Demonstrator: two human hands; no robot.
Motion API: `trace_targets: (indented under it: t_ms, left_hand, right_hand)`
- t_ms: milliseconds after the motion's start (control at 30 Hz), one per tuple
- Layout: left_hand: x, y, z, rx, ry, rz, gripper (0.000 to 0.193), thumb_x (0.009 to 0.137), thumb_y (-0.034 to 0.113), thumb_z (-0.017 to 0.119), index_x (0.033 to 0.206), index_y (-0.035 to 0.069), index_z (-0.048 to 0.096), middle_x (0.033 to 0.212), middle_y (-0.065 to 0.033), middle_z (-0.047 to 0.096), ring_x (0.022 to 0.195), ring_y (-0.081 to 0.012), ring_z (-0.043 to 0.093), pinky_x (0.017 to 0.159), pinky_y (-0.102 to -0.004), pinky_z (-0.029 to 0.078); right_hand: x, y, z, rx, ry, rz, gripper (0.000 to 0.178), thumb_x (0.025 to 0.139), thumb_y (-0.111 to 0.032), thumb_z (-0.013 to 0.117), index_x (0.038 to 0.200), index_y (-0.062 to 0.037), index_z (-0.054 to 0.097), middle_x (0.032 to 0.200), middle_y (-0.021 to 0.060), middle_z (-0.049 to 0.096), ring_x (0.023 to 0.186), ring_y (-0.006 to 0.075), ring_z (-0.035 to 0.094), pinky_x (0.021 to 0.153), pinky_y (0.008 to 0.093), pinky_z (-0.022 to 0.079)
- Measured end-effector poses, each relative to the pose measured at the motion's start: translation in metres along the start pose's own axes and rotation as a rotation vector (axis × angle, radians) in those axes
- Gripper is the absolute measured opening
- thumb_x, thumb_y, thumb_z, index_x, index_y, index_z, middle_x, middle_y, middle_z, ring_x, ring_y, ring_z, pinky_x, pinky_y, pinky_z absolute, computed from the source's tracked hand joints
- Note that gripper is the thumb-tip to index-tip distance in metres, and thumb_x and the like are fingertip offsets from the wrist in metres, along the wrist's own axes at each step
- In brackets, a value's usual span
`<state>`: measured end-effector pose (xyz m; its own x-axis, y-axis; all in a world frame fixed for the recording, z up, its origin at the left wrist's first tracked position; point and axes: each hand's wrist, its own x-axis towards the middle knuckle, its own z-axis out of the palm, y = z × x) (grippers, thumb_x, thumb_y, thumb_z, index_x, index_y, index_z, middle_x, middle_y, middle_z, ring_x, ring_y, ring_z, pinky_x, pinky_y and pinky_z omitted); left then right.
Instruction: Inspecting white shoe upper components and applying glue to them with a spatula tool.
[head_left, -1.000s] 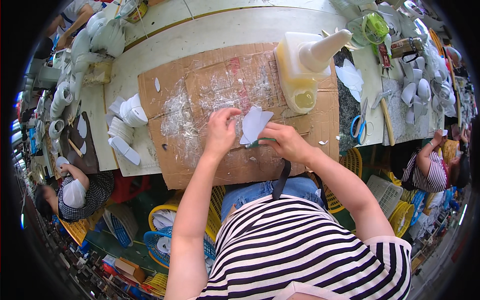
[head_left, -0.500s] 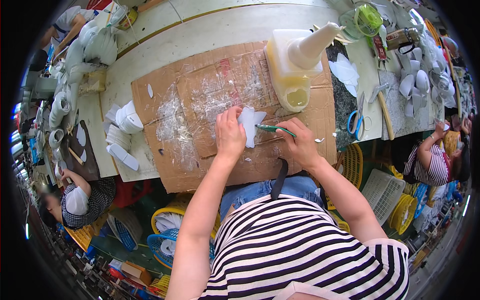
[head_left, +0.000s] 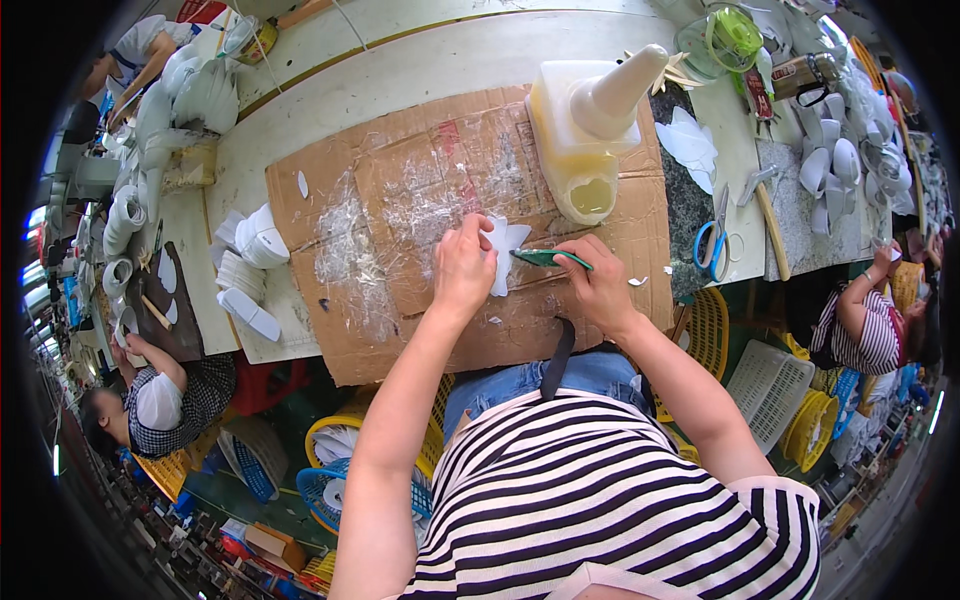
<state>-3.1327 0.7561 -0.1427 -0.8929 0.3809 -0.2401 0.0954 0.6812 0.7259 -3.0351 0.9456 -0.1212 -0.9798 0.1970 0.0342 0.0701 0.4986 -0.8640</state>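
On the cardboard lies a white, petal-edged flat piece (head_left: pixel 508 240). Its left edge is under the fingertips of my left hand (head_left: pixel 463 265), whose fingers are curled together on it. A slim green-handled tool (head_left: pixel 545 258) is gripped in my right hand (head_left: pixel 598 288), its dark tip pointing left at the white piece. Whether that tip is a brush or a blade is too small to tell. Beyond my right hand stands a translucent plastic jug (head_left: pixel 570 130) of yellowish stuff with a white cone-shaped nozzle (head_left: pixel 620 95).
The worn cardboard sheet (head_left: pixel 400 330) covers the table's front. Blue-handled scissors (head_left: pixel 713 245) and a wooden-handled hammer (head_left: pixel 770 225) lie at right. Stacked white parts (head_left: pixel 258 238) stand left. Yellow and blue baskets (head_left: pixel 325 495) sit below the table edge. Co-workers sit at both sides.
The fingers of my left hand have shifted slightly on the white piece. In my right hand the green tool has turned a little, its tip still at the piece.
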Motion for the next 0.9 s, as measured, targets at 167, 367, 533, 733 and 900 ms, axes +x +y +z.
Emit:
trace_targets:
  t_ms: [167, 367, 533, 733, 900]
  left_hand:
    - [-0.006, 0.006, -0.011, 0.201, 0.097, 0.207, 0.037, 0.068, 0.002, 0.071, 0.100, 0.010, 0.054, 0.093, -0.0082, 0.056, 0.092, -0.0277, 0.053, 0.080, -0.0402, 0.041]
    - [-0.047, 0.014, 0.001, 0.299, -0.058, 0.397, 0.038, 0.068, 0.004, 0.073, 0.100, 0.007, 0.053, 0.091, -0.0091, 0.055, 0.090, -0.0274, 0.053, 0.079, -0.0394, 0.040]
    - [-0.052, 0.010, 0.013, 0.327, 0.016, 0.360, 0.034, 0.071, 0.004, 0.069, 0.100, 0.007, 0.053, 0.085, -0.0074, 0.055, 0.088, -0.0265, 0.054, 0.078, -0.0376, 0.040]
    - [-0.052, -0.001, 0.016, 0.470, 0.071, 0.503, 0.026, 0.074, 0.002, 0.063, 0.098, 0.004, 0.054, 0.075, -0.0084, 0.056, 0.078, -0.0270, 0.056, 0.071, -0.0391, 0.043]
    - [-0.039, 0.027, -0.061, -0.318, 0.176, -0.094, 0.022, 0.082, 0.001, 0.065, 0.100, 0.003, 0.052, 0.081, -0.0035, 0.063, 0.073, -0.0122, 0.060, 0.064, -0.0256, 0.049]
  right_hand:
    - [-0.006, 0.005, 0.003, 0.079, 0.062, 0.090, 0.009, 0.087, -0.007, 0.063, 0.093, -0.0016, 0.063, 0.081, 0.0132, 0.058, 0.070, 0.0280, 0.057, 0.061, 0.0342, 0.044]
    - [-0.012, 0.006, 0.002, 0.166, 0.118, 0.223, 0.008, 0.086, -0.006, 0.063, 0.092, -0.0008, 0.064, 0.078, 0.0120, 0.058, 0.065, 0.0231, 0.055, 0.059, 0.0321, 0.043]
    - [-0.015, 0.013, 0.002, 0.153, 0.135, 0.199, 0.008, 0.087, -0.007, 0.064, 0.091, -0.0006, 0.064, 0.077, 0.0113, 0.058, 0.063, 0.0217, 0.055, 0.058, 0.0318, 0.042]
    - [-0.017, 0.008, 0.003, 0.187, 0.151, 0.203, 0.008, 0.087, -0.007, 0.063, 0.091, -0.0001, 0.064, 0.077, 0.0104, 0.058, 0.061, 0.0189, 0.055, 0.056, 0.0306, 0.042]
    - [-0.016, 0.001, -0.006, 0.266, 0.228, 0.250, 0.010, 0.089, -0.008, 0.062, 0.093, 0.0012, 0.064, 0.078, 0.0075, 0.057, 0.059, 0.0137, 0.054, 0.054, 0.0281, 0.041]
